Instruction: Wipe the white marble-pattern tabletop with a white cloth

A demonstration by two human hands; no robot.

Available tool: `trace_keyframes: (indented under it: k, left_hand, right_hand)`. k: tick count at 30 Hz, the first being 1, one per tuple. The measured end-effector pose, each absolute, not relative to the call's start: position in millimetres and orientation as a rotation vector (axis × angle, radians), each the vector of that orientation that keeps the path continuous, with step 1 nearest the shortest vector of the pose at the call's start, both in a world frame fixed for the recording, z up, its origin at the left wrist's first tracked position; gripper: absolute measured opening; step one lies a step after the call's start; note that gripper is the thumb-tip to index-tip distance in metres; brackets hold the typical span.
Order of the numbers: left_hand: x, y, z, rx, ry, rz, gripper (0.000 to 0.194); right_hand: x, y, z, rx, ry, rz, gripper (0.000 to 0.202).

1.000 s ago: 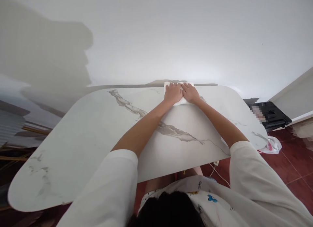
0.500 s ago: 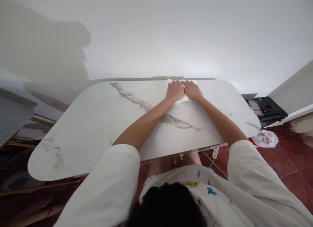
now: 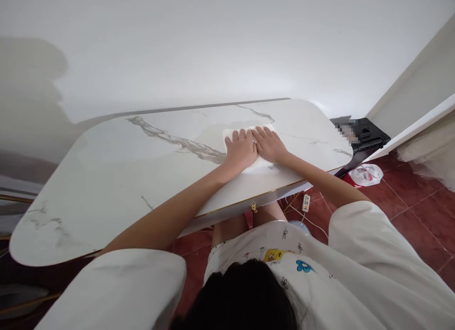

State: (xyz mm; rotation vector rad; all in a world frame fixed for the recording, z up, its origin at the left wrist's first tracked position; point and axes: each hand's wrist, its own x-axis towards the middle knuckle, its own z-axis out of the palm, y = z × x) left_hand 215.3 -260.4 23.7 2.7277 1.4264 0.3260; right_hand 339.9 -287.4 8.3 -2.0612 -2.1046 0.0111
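Note:
Both my hands press down on a white cloth (image 3: 227,135) lying on a marble-patterned table top (image 3: 106,178). My left hand (image 3: 241,150) rests on the cloth's left part, its fingers a little bent and pointing away from me. Beside it, touching at the thumbs, my right hand (image 3: 269,144) lies flatter with its fingers stretched over the right part. Neither hand wraps around the cloth. Most of its middle is hidden under the palms, and its edges show at the far side and near the wrists.
A white wall (image 3: 199,46) stands along the table's far edge. On the right are a black case (image 3: 371,133) and a white plastic bag (image 3: 366,174). A power strip (image 3: 306,202) with a cord lies on the red tiled floor (image 3: 408,197). A small gold knob (image 3: 253,207) sits under the front edge.
My hands and the cloth have come from the table's far edge back towards me. The view has shifted, so the table appears further left and more tilted.

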Motion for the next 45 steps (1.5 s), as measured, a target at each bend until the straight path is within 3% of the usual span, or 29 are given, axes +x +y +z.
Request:
trace_keyframes:
  k: [7, 25, 37, 45]
  left_hand:
    - [195, -319, 27, 2.771, 1.415, 0.23, 0.053]
    - [240, -345, 21, 2.772, 1.347, 0.242, 0.056]
    - [257, -262, 23, 2.68, 1.361, 0.425, 0.037]
    - [270, -192, 20, 2.629, 1.353, 0.501, 0.039]
  right_hand:
    - [322, -353, 8, -2.035, -2.13, -0.043, 0.052]
    - [375, -380, 8, -1.998, -2.086, 0.05, 0.057]
    - [391, -290, 13, -1.993, -2.14, 0.015, 0.053]
    - [403, -220, 11, -2.031, -2.118, 0.062, 0.055]
